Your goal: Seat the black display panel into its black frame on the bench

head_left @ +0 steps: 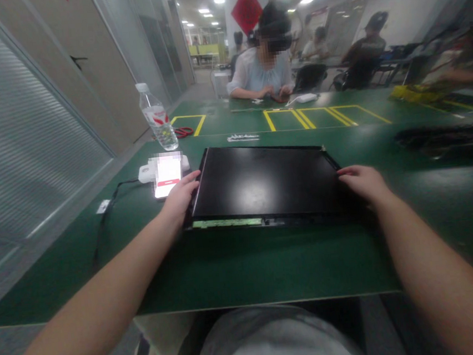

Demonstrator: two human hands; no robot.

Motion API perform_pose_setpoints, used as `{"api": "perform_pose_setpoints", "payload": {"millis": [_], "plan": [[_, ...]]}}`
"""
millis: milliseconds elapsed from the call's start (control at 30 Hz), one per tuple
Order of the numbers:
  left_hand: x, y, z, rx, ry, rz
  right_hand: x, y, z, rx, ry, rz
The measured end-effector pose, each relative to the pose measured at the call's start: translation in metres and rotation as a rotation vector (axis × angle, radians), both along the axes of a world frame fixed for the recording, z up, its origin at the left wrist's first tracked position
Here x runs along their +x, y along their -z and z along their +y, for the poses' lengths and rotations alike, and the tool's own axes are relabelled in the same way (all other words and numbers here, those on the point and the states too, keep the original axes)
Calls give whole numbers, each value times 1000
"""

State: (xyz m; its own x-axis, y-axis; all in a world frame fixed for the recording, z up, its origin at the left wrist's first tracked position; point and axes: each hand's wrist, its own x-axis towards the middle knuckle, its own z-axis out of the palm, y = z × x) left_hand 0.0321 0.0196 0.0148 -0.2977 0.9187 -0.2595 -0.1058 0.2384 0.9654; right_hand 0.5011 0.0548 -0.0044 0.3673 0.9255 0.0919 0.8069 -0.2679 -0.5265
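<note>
A flat black screen panel lies on the green table in front of me, with a thin green circuit strip along its near edge. My left hand grips the panel's left edge, fingers curled over the rim. My right hand holds the right edge the same way. Both forearms reach in from the bottom of the view.
A lit phone on a white charger and a water bottle stand left of the panel, with a black cable and red scissors nearby. Small white parts lie behind it. Another dark panel rests at right. People sit across the table.
</note>
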Motion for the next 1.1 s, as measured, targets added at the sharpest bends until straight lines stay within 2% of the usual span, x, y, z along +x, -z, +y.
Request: {"api": "perform_pose_setpoints", "payload": {"millis": [167,467,767,1100], "plan": [[3,-1,-4,-14,42,-120,0,0,0,5,-15,-16],[1,-3,-8,-50,149,-159,4,6,3,2,-21,-40],[-2,4,-9,43,177,-80,5,8,3,-14,-36,-55],[-4,10,-6,101,196,-120,1,8,4,-13,-31,-93]]}}
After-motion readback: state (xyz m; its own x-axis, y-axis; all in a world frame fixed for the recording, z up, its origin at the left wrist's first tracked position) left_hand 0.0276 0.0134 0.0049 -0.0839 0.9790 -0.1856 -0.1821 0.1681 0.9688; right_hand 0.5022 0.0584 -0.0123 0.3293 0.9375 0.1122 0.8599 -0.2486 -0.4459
